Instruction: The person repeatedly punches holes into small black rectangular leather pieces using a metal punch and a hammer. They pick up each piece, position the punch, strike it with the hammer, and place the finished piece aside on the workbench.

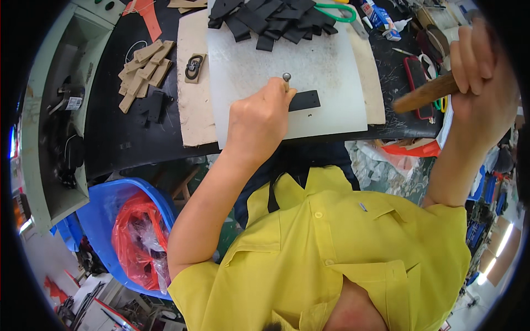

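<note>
The step in hand looks like punching holes in a black strip (305, 100), which lies flat on the white board (331, 122) just in front of the person. The left hand (258, 118) has its fingers clenched around a metal punch (286, 77), whose round top stands up above the grip. The hand covers the strip's left end, so the punch's lower tip is hidden and I cannot tell exactly where it meets the strip. Small dark dots that look like holes show near the strip's right end, and a few dark crumbs lie on the board just below it.

The right hand (480, 91) is raised well apart, off to the right, its fingers wrapped around a wooden handle (426, 95). It is probably a hammer, though its head cannot be made out clearly.

The next move seems to call for a square, measured blow on the punch's top, with the left hand keeping the punch upright and the strip from sliding. A glancing stroke could skew the hole or catch the fingers.

Beyond, a heap of black strips (270, 23) lies at the board's far end, with tan pieces (144, 73) on the worktop (102, 140) to the left.
</note>
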`<state>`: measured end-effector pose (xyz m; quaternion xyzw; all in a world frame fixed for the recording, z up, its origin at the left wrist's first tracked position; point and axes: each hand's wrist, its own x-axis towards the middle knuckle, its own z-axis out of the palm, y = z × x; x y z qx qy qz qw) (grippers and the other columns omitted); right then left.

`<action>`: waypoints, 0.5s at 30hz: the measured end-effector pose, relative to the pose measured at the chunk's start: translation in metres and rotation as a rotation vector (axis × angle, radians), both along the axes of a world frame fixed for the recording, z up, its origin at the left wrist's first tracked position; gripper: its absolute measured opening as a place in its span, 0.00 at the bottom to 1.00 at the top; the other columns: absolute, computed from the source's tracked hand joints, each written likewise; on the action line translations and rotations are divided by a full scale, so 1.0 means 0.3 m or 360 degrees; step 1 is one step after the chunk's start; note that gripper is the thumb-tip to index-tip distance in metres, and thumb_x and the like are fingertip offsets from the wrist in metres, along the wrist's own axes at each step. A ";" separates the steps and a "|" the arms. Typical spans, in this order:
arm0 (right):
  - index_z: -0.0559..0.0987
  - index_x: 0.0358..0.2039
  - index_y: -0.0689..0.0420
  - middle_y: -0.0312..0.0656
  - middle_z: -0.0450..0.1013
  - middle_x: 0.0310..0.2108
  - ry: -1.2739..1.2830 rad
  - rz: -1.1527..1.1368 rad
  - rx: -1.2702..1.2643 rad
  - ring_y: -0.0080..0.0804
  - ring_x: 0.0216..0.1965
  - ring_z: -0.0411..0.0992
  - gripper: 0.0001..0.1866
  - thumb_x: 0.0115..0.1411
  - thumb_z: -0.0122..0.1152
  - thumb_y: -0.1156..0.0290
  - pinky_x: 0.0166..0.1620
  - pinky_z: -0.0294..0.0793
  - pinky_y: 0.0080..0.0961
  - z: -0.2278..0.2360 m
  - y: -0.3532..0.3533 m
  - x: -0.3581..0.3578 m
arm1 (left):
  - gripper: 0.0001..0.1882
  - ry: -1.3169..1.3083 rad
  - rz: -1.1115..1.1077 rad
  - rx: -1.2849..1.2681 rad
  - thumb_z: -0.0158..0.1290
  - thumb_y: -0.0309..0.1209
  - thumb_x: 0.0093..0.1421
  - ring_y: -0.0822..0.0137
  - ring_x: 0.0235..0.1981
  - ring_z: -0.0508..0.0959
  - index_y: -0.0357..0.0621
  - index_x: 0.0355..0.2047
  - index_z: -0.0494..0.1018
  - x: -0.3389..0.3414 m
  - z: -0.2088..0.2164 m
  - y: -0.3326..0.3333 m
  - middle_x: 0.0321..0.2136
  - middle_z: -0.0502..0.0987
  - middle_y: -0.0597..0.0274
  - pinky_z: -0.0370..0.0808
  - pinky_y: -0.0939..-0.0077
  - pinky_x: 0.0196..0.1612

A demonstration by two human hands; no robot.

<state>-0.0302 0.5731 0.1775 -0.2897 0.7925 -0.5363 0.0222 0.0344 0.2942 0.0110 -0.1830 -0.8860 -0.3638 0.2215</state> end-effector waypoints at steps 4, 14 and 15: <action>0.74 0.41 0.59 0.52 0.75 0.24 0.0820 -0.0160 0.1138 0.47 0.26 0.75 0.13 0.58 0.62 0.68 0.31 0.74 0.39 -0.206 -0.124 -0.004 | 0.10 0.0005 0.0010 -0.0134 0.58 0.26 0.61 0.54 0.17 0.77 0.39 0.29 0.67 0.012 -0.008 -0.009 0.20 0.76 0.55 0.72 0.66 0.21; 0.78 0.46 0.54 0.46 0.78 0.31 0.0768 -0.1148 0.1361 0.48 0.35 0.76 0.14 0.61 0.63 0.64 0.38 0.72 0.43 -0.570 0.137 0.007 | 0.09 0.0037 0.0087 -0.0408 0.55 0.31 0.64 0.60 0.15 0.76 0.38 0.36 0.70 0.024 0.008 0.014 0.19 0.74 0.58 0.72 0.68 0.19; 0.79 0.46 0.55 0.44 0.79 0.33 0.0922 -0.1094 0.1251 0.46 0.36 0.76 0.14 0.60 0.64 0.65 0.39 0.72 0.42 -0.583 0.133 0.008 | 0.08 0.0055 0.0101 -0.0345 0.55 0.31 0.64 0.60 0.15 0.76 0.38 0.36 0.70 0.023 0.006 0.002 0.19 0.75 0.58 0.72 0.69 0.19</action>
